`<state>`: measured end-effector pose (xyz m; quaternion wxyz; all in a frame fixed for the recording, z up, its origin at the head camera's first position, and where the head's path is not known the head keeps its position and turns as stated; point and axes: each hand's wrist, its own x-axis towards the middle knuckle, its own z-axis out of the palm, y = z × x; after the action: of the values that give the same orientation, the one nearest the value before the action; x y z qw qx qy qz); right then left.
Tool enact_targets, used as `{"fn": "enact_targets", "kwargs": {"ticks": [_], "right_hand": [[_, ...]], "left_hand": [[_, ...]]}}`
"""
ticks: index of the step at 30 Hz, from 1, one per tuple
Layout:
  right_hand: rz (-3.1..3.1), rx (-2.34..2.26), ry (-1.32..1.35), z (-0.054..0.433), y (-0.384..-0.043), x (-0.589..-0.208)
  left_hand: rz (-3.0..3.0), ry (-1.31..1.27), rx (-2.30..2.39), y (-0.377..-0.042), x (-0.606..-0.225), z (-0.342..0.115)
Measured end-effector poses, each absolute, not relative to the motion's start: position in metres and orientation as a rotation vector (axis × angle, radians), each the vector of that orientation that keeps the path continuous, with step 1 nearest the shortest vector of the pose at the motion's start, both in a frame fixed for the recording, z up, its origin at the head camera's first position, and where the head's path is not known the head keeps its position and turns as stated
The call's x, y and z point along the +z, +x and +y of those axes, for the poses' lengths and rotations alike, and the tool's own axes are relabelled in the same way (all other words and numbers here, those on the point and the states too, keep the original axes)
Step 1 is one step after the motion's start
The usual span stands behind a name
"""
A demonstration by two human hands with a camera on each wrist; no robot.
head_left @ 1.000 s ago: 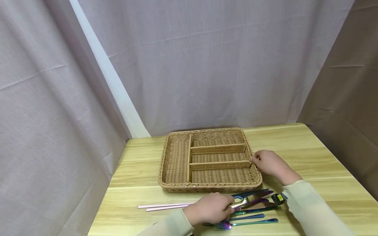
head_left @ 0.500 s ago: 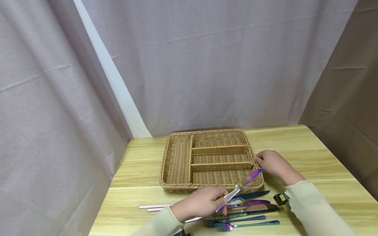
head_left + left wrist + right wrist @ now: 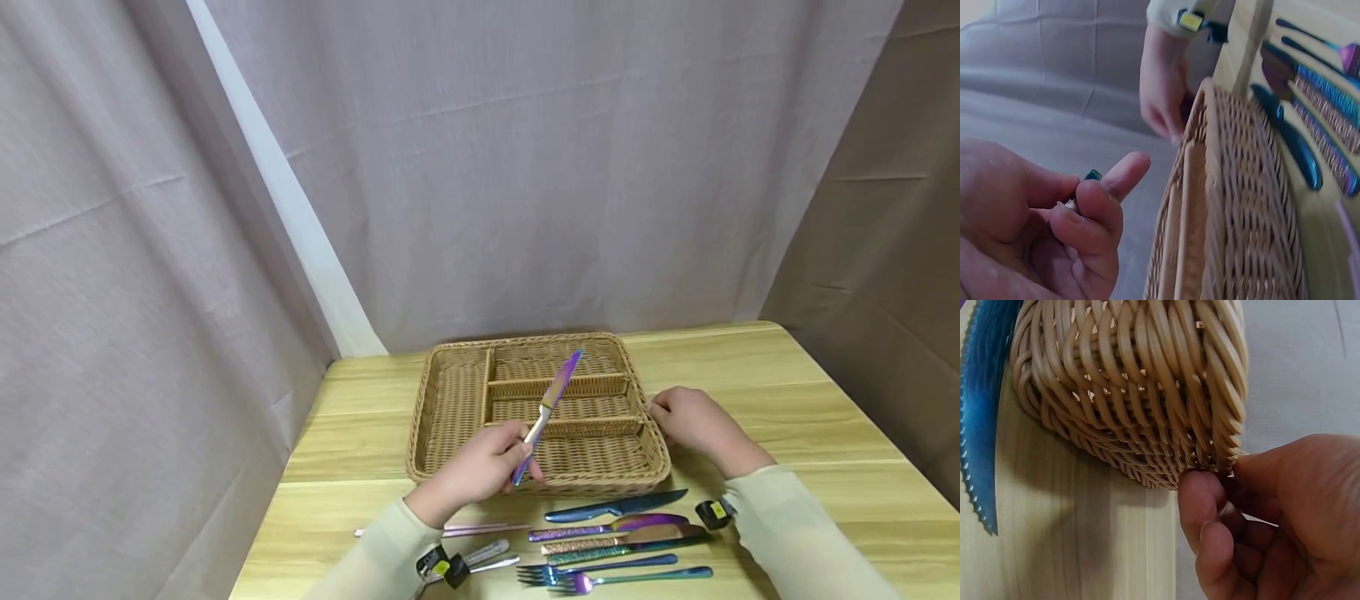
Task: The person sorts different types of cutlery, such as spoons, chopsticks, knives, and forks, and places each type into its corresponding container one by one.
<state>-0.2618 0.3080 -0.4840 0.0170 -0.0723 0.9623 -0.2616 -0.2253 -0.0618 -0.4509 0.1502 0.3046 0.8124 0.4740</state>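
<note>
My left hand [image 3: 476, 467] pinches the handle of a table knife [image 3: 555, 395] with a purple and gold sheen. Its blade points up and away, above the wicker cutlery tray [image 3: 450, 408]. In the left wrist view only a small end of the knife [image 3: 1092, 175] shows between thumb and fingers. My right hand [image 3: 693, 425] grips the tray's right rim, thumb on top and fingers beneath in the right wrist view. In front of the tray lie a blue knife [image 3: 615, 506], several patterned-handle knives [image 3: 585, 532] and two forks [image 3: 630, 575].
Pink chopsticks [image 3: 483, 529] and silver-coloured cutlery [image 3: 487, 552] lie at the left front, partly behind my left sleeve. A divided interior with several compartments shows in the tray. Grey curtains [image 3: 525, 167] hang behind the wooden table [image 3: 780, 392].
My left hand has lifted the knife from the cutlery beside the tray and carried it up and leftward over the tray. My right hand stays at the rim.
</note>
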Motion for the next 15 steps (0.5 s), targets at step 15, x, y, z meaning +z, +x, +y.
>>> {"fn": "enact_targets", "kwargs": {"ticks": [15], "right_hand": [[3.01, -0.832, -0.209, 0.307, -0.261, -0.488]], "left_hand": [[2.483, 0.517, 1.48, -0.276, -0.463, -0.108]]}}
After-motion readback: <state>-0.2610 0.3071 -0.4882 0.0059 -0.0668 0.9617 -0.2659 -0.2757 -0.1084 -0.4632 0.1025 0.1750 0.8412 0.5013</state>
